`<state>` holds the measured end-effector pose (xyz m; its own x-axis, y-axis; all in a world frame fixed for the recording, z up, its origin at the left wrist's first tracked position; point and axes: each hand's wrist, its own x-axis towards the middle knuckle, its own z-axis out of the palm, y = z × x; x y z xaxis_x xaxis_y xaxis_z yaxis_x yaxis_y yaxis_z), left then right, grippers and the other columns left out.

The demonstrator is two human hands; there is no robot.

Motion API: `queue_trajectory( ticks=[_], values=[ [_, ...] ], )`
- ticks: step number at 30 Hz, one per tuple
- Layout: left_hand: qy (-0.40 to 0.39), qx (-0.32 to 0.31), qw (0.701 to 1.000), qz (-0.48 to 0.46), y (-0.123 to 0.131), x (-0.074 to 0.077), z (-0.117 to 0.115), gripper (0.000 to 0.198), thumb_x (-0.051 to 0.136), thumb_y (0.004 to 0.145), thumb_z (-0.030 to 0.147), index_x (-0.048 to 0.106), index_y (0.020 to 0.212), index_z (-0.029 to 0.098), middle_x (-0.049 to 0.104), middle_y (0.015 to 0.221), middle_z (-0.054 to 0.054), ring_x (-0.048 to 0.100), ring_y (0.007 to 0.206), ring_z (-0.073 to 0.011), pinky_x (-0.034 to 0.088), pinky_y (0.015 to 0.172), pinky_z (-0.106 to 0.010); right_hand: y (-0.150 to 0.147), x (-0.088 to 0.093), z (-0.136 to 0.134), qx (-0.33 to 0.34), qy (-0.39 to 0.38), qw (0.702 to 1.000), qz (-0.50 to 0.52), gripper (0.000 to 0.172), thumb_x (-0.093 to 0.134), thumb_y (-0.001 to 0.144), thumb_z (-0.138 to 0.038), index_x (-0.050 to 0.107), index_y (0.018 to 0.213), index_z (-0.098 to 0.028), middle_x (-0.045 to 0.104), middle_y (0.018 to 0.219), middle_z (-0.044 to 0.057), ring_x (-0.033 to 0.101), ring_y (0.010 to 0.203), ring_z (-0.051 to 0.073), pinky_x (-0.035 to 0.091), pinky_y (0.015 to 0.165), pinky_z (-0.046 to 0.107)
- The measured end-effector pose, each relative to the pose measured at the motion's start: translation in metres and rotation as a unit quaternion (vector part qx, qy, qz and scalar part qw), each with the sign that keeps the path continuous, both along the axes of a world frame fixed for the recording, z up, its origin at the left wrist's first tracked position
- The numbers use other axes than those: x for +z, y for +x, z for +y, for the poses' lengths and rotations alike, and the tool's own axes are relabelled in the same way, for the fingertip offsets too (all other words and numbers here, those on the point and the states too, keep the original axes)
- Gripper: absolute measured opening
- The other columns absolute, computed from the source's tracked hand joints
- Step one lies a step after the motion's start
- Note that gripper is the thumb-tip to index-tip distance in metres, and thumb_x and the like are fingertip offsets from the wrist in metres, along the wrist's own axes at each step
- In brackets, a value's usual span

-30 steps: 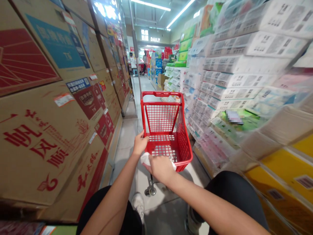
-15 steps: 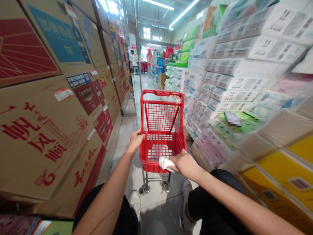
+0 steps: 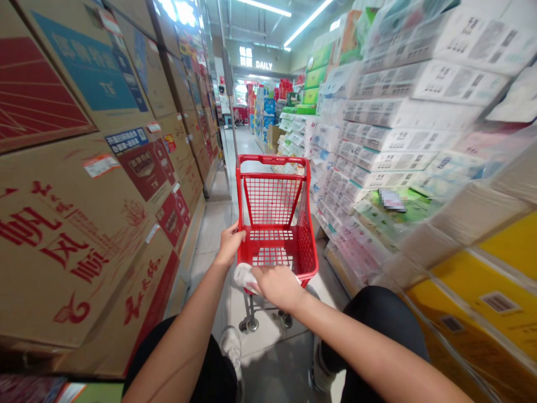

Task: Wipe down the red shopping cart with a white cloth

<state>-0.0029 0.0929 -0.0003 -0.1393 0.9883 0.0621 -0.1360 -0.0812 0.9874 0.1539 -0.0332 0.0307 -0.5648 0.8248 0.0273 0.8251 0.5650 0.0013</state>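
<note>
A small red shopping cart (image 3: 272, 201) with a plastic grid basket stands on the floor in front of me, between my feet and the aisle ahead. My left hand (image 3: 231, 243) grips the left rim of its basket, thumb over the edge. In my right hand (image 3: 279, 284) is a white cloth (image 3: 244, 276), bunched under the fingers and pressed on the near rim at its left corner. Part of that rim is hidden behind the right hand. Inside the basket only the grid shows.
Stacked cardboard boxes (image 3: 54, 235) wall the left side. Packs of tissue paper (image 3: 386, 134) are piled on the right, with yellow cartons (image 3: 482, 302) nearer me. A thin pole (image 3: 226, 67) rises beyond the cart. Far down the aisle stands a person (image 3: 225, 106).
My right hand has slid the white cloth leftward along the near rim, from its right part to the left corner. The left hand keeps its hold on the left rim.
</note>
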Motion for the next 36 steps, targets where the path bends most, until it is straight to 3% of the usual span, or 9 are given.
queue_trajectory(
  ticks=[5,10,13,19,23,30,36],
  values=[
    [0.005,-0.012,1.0,0.008,-0.014,0.002,0.006,0.069,0.061,0.055,0.017,0.069,0.123,0.012,0.066,0.067,0.003,0.051,0.06,-0.0098,0.04,0.058,-0.02,0.06,-0.005,-0.002,-0.007,0.015,1.0,0.003,0.041,0.038,0.103,-0.052,0.06,0.1,-0.018,0.072,0.093,0.009,0.067,0.084,0.02,0.042,0.076,0.031],
    [0.01,-0.02,1.0,0.002,-0.015,0.001,0.006,0.065,0.059,0.055,0.017,0.07,0.12,0.012,0.063,0.066,0.004,0.047,0.057,-0.0085,0.037,0.055,-0.019,0.1,-0.002,0.002,0.067,0.027,0.997,0.014,0.044,0.035,0.104,-0.052,0.061,0.096,-0.017,0.07,0.095,0.009,0.062,0.091,0.02,0.038,0.085,0.033],
    [0.018,-0.009,1.0,-0.007,-0.007,-0.001,0.003,0.062,0.059,0.057,0.019,0.07,0.117,0.012,0.063,0.065,0.004,0.049,0.058,-0.0097,0.039,0.057,-0.02,0.084,0.001,0.003,0.075,0.007,0.997,-0.011,0.04,0.036,0.104,-0.05,0.059,0.103,-0.017,0.07,0.098,0.009,0.064,0.09,0.02,0.041,0.081,0.032],
    [0.02,0.015,1.0,0.008,0.006,0.001,-0.003,0.067,0.059,0.058,0.021,0.068,0.124,0.012,0.064,0.065,0.004,0.053,0.063,-0.0116,0.044,0.061,-0.022,0.011,0.002,-0.004,0.024,0.016,1.0,0.0,0.032,0.042,0.103,-0.044,0.053,0.118,-0.018,0.071,0.107,0.011,0.068,0.094,0.022,0.048,0.073,0.029],
    [0.015,0.003,1.0,0.025,0.003,0.007,-0.005,0.069,0.06,0.057,0.019,0.068,0.125,0.012,0.066,0.067,0.003,0.057,0.067,-0.0132,0.047,0.066,-0.023,0.003,0.004,-0.007,0.009,0.003,1.0,0.003,0.031,0.042,0.103,-0.045,0.052,0.121,-0.021,0.072,0.107,0.01,0.07,0.09,0.023,0.05,0.072,0.031],
    [0.007,-0.03,0.999,0.016,-0.007,0.009,-0.001,0.069,0.062,0.058,0.017,0.067,0.127,0.014,0.07,0.073,0.001,0.06,0.067,-0.0127,0.05,0.066,-0.023,0.066,0.004,-0.003,0.024,-0.003,1.0,-0.014,0.031,0.044,0.102,-0.044,0.06,0.107,-0.018,0.071,0.1,0.009,0.067,0.09,0.023,0.047,0.085,0.034],
    [-0.007,-0.053,0.999,-0.005,-0.012,0.014,0.003,0.072,0.066,0.058,0.018,0.064,0.129,0.014,0.072,0.078,-0.001,0.06,0.064,-0.0119,0.05,0.062,-0.022,0.129,0.005,0.008,0.1,0.058,0.993,0.013,0.036,0.038,0.103,-0.042,0.064,0.102,-0.017,0.067,0.106,0.011,0.054,0.112,0.024,0.031,0.113,0.041]
  ],
)
